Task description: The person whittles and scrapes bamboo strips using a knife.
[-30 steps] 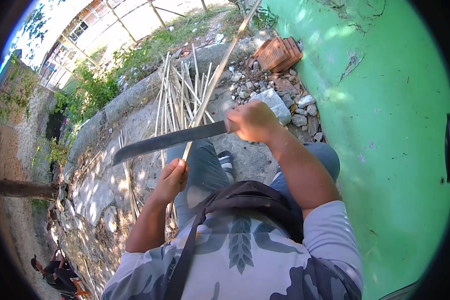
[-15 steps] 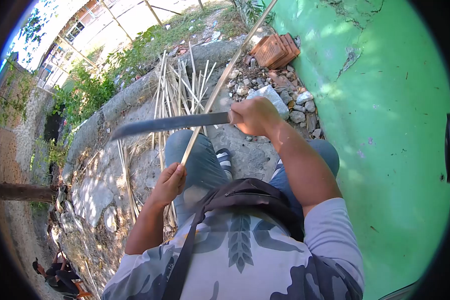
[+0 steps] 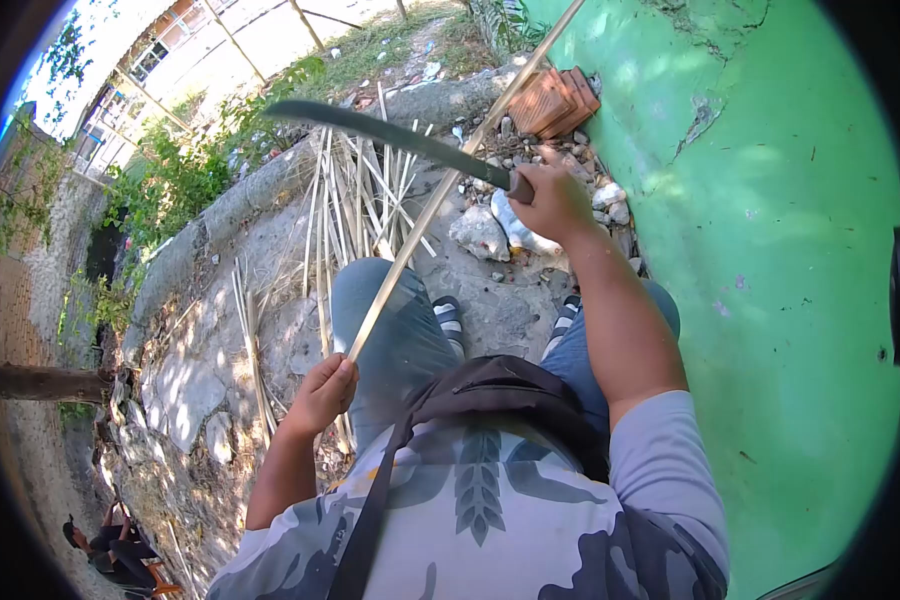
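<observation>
My left hand (image 3: 324,393) is closed around the lower end of a long pale bamboo strip (image 3: 402,262), which slants up and away to the right past my knee. In my right hand (image 3: 553,200) is the handle of a machete (image 3: 400,136), its long dark blade pointing left and slightly upward. The blade crosses the strip near its middle; whether they touch I cannot tell. Beyond my knees, a loose bundle of split bamboo strips (image 3: 348,195) lies on the ground, and a few more strips (image 3: 249,340) lie to the left.
A green wall (image 3: 760,300) rises close on my right. Ahead are stacked roof tiles (image 3: 555,102) and stones (image 3: 480,232). A low concrete kerb (image 3: 185,255) runs along the left. A person (image 3: 115,550) sits at far lower left. A black bag (image 3: 500,385) lies across my lap.
My right hand has moved up and away to the right with the machete, the blade tip rising. My left hand has shifted slightly down and left, with the strip.
</observation>
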A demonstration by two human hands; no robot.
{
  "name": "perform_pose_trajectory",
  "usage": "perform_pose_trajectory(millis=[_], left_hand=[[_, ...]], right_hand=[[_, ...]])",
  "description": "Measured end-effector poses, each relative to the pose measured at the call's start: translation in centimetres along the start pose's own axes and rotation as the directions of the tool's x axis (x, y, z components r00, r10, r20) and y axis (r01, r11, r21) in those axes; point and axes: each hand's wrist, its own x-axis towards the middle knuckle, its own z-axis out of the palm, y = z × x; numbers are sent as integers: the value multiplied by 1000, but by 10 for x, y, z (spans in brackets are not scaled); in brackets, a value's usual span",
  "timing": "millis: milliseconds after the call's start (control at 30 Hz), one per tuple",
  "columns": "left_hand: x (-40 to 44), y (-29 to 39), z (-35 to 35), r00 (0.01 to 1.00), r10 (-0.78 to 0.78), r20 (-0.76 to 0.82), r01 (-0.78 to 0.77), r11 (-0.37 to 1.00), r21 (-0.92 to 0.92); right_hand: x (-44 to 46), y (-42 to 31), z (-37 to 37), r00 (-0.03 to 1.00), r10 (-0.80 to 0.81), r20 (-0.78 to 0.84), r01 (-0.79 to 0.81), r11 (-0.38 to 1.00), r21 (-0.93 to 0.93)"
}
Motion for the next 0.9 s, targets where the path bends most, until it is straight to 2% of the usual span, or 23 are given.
perform_pose_trajectory(millis=[33,100,200,300,333,400,467,567,667,767,900], left_hand=[[1,1,2,1000,7,-9,-7,1000,-4],[2,3,3,1000,16,-7,-16,999,-36],[-1,4,-1,999,46,-10,-47,998,-46],[-13,3,-7,999,45,-23,-46,997,-54],[-17,2,-9,999,41,-26,-42,997,-57],[-19,-3,-13,998,-5,-67,3,1000,-17],[-20,-8,-14,995,-17,-97,21,999,35],[-16,-16,-8,992,27,-122,-15,995,102],[-14,-29,-4,980,108,-165,-79,982,174],[-12,-45,-4,950,214,-227,-132,935,329],[-17,-44,6,914,311,-262,-159,866,474]], right_hand=[[0,-16,0,999,-22,47,18,997,80],[1,-27,5,959,-240,150,228,969,95],[4,-38,-2,936,-322,139,317,947,60],[11,-14,-24,985,-137,101,137,991,10],[10,0,-25,999,9,36,-9,1000,-11],[12,25,-25,964,249,-97,-252,968,-19],[16,42,-22,877,427,-221,-435,900,11],[13,56,-9,855,503,-126,-408,802,436],[15,19,-24,829,551,91,-375,429,822],[18,11,-29,867,491,86,-272,323,906],[22,-2,-34,885,446,132,-246,208,947]])
